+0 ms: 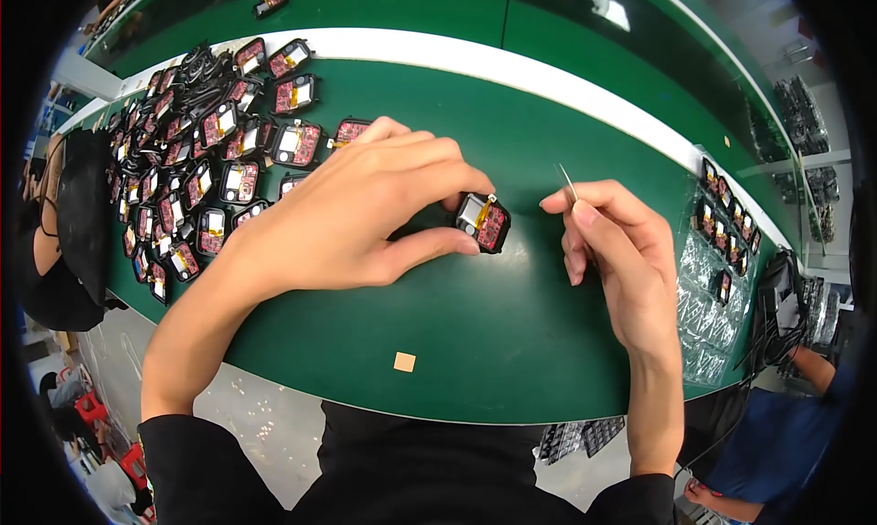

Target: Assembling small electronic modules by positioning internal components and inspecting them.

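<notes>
Nearest, a tan square point(405, 362) lies at 6 o'clock on the green surface point(530, 360). Near the view's middle, the left hand's point(365, 210) fingers grip 1 black-cased unit point(484, 223) with a red board by its sides. At 3 o'clock, the right hand point(614, 237) pinches a thin metal tool point(568, 183), fingers narrow, tip apart from that unit. A clear tray point(703, 342) bearing more units sits toward 4 o'clock; a crowded pile of similar units point(219, 123) fills 10 o'clock. Farthest, 1 lone unit point(269, 4) lies at 11 o'clock, beyond a white strip point(411, 52).

From where I look down, I can read no text, label, brand, number or sign on anything before me or around me.
</notes>
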### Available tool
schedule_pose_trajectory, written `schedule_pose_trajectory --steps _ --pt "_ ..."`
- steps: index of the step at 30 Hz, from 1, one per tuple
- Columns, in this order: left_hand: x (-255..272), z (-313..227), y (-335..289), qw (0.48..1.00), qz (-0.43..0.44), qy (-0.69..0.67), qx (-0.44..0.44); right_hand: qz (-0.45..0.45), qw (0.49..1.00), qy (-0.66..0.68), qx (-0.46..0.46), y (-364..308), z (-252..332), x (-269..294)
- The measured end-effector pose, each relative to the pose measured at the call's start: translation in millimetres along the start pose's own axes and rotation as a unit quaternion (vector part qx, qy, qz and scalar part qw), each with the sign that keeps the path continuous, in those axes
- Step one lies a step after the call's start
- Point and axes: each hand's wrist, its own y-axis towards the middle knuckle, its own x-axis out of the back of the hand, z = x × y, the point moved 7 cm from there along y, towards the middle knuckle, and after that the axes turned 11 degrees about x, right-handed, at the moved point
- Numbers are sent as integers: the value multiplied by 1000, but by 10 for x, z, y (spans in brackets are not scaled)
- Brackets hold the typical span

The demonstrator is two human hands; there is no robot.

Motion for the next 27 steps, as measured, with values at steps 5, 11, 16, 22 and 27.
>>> schedule_pose_trajectory --steps 5,11,16,22,27 --pt "49 34 7 999 -5 -26 27 -30 999 5 15 -39 3 -60" --pt "64 14 29 999 -7 -35 31 -53 970 -222 85 -102 70 -106" --pt "51 28 23 999 0 -34 31 -24 971 -220 92 -122 -1 -80" --pt "51 44 37 999 10 -33 38 -11 943 -286 168 -87 75 -145" --pt "59 49 49 999 14 -31 29 -10 934 -303 189 -83 98 -187"
